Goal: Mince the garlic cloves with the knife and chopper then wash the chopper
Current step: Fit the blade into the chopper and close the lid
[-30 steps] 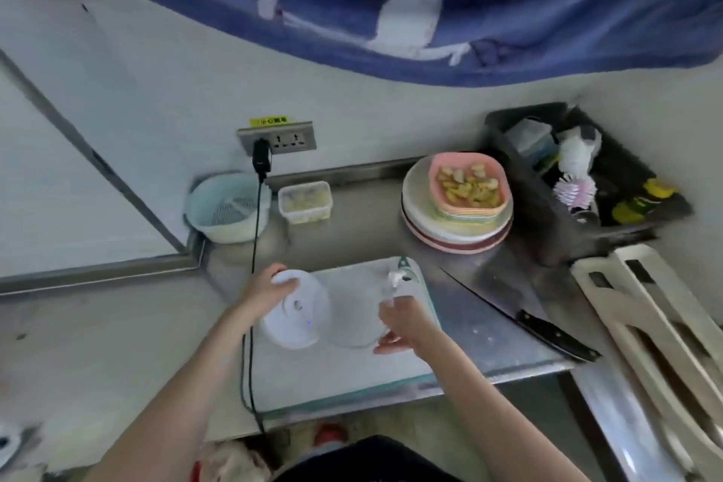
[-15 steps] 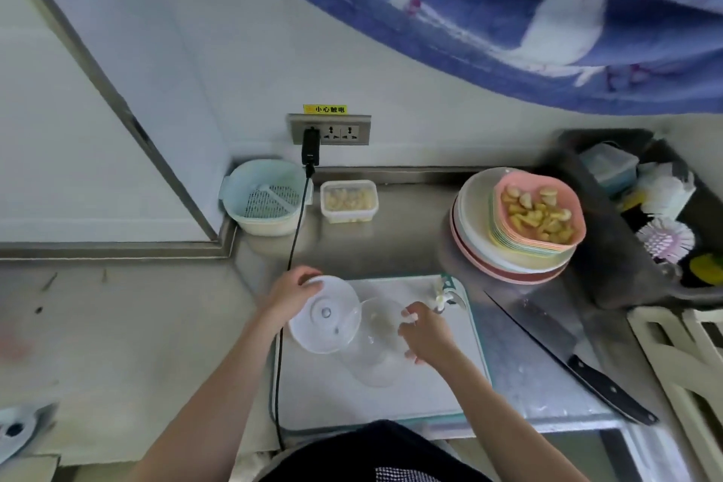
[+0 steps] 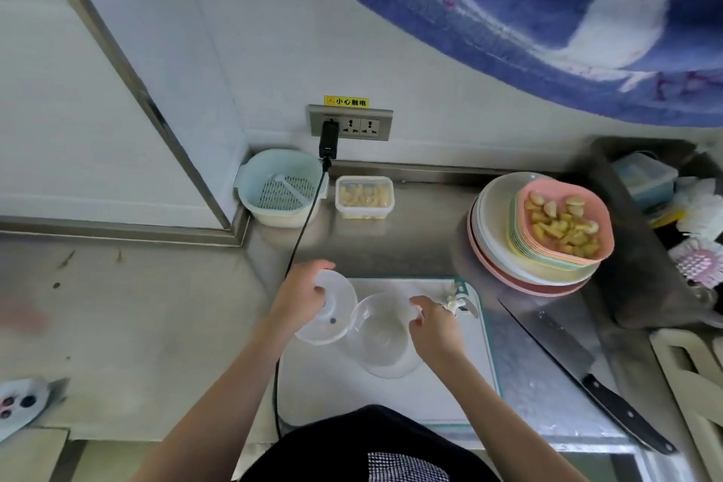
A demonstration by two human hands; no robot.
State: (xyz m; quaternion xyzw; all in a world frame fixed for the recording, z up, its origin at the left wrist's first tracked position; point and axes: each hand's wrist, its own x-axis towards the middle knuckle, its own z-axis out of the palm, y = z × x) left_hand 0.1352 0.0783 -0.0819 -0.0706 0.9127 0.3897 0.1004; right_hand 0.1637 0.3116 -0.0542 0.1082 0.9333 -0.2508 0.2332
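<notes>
Two hands low in centre frame, both over the white cutting board on the steel tabletop. My left hand grips the round white chopper lid, fingers curled over its far rim, lid tilted and just left of the clear chopper bowl. My right hand is at the bowl's right rim, fingers bent toward it; I cannot tell whether they pinch the rim or only touch it. Bowl stands upright on the board. Chopper blade piece lies at the board's upper right corner, just beyond my right hand. Knife lies on the tabletop right of the board, blade toward upper left, black handle toward lower right. Pink plate with cut garlic cloves tops a plate stack at right of centre. Small clear container of peeled garlic sits against the back wall, beside a pale green strainer basket. Black cord runs from the wall socket down past my left wrist.
</notes>
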